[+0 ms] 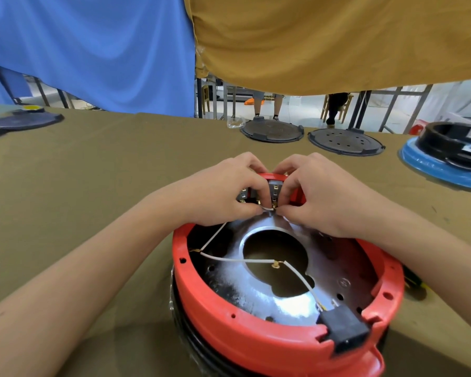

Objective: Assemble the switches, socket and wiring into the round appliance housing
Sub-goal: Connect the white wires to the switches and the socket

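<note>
Housing (pixel 256 338), red, round, sits open side up at the near table edge. Socket (pixel 347 331) is seated in the near-right rim notch; white wire (pixel 237 259) crosses the metal plate (pixel 259 300) toward the far rim. Left hand (pixel 223 191) and right hand (pixel 318 194) both pinch the wire end at a switch (pixel 274 193) terminal. Judgement: brace the switch with one hand, push the connector straight on, avoid bending the tab, keep wire slack off the plate's cut edge.

Table (pixel 106 164): olive cloth. Far right: two dark lids (pixel 272 130), blue-rimmed unit (pixel 446 153). Beyond: blue and mustard curtains, frames, seated legs.
</note>
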A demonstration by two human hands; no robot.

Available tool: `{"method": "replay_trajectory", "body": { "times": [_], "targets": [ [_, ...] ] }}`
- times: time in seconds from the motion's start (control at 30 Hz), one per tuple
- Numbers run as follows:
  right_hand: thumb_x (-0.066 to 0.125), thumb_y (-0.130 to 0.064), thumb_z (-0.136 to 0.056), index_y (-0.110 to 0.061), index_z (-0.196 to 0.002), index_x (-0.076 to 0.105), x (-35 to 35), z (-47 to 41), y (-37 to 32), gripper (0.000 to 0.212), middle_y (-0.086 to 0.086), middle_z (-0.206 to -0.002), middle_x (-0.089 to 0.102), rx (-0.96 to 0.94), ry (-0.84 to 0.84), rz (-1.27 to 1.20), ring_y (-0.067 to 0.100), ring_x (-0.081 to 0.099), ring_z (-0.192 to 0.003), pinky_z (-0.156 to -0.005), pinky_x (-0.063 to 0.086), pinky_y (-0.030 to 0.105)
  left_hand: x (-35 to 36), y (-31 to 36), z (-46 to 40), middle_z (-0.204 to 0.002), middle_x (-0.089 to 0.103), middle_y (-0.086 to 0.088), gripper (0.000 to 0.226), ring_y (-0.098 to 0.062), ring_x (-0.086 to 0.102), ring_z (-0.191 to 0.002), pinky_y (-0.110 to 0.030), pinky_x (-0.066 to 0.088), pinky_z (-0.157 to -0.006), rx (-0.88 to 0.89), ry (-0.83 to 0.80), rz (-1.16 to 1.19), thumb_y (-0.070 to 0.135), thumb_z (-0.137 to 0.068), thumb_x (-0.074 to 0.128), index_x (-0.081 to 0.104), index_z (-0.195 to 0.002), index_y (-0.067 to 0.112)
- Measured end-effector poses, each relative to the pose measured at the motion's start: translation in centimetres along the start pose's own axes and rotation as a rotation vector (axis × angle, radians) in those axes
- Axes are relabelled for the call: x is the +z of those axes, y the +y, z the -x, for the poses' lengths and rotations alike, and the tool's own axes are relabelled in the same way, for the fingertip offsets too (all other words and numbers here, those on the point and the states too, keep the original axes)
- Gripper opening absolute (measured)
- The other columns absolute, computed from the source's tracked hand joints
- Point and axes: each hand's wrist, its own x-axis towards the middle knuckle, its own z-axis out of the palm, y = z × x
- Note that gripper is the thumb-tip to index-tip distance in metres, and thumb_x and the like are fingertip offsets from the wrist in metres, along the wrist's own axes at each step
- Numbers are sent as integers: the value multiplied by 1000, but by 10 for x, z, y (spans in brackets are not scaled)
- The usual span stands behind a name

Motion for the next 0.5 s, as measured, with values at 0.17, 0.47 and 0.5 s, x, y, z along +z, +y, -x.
{"method": "replay_trajectory", "body": {
  "times": [0.17,0.47,0.5],
  "targets": [
    [74,-24,-82,-27,-70,77,0,0,-1,12,-12,-126,54,-18,9,0,15,44,-106,-89,41,34,-1,-1,1,-128,43,8,10,-7,50,-112,-20,38,-97,3,-3,26,27,-90,69,70,-93,36],
    [73,-21,-81,-29,-64,72,-2,-1,-2,19,-12,-125,57,-17,38,-22,17,52,-106,-91,43,34,0,-2,0,-129,44,8,10,-6,50,-112,-19,38,-97,3,8,21,27,-90,69,72,-97,35],
    [73,-21,-81,-30,-64,71,-2,-1,-2,20,-12,-125,57,-16,39,-22,17,53,-105,-90,44,34,0,-2,-1,-129,44,8,10,-6,50,-112,-19,38,-97,3,8,21,27,-90,69,72,-97,34]
  ]
}}
